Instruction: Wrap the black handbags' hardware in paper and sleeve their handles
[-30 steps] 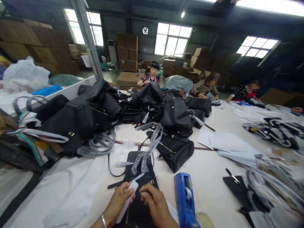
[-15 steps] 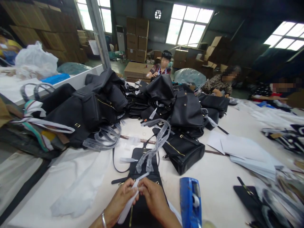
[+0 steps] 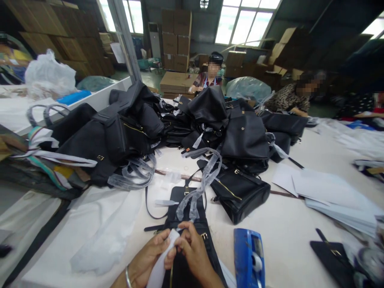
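Observation:
A black leather backpack [image 3: 179,262] lies flat on the table in front of me, its top flap pointing away. Over its lower half, my left hand [image 3: 153,251] pinches a soft white strip of wrapping [image 3: 159,267], which hangs down toward me. My right hand [image 3: 192,245] is closed at the strip's upper end, thumb and fingertips pressed together; some of its grip is hidden. Beyond the hands, plastic-wrapped straps [image 3: 198,196] lie across the flap. A gold buckle [image 3: 204,237] shows beside my right hand.
A blue tape dispenser [image 3: 240,256] stands to the right. Black bags [image 3: 246,136] are piled along the back, with another backpack [image 3: 240,196] lying nearer. White sheets [image 3: 327,188] lie at right, thin white wrapping [image 3: 99,244] at left. Co-workers [image 3: 208,78] sit across the table.
The view has shifted, so the scene sits farther right. The white strip's upper end now stands bunched between my hands instead of reaching past them. My right fingers have moved slightly up.

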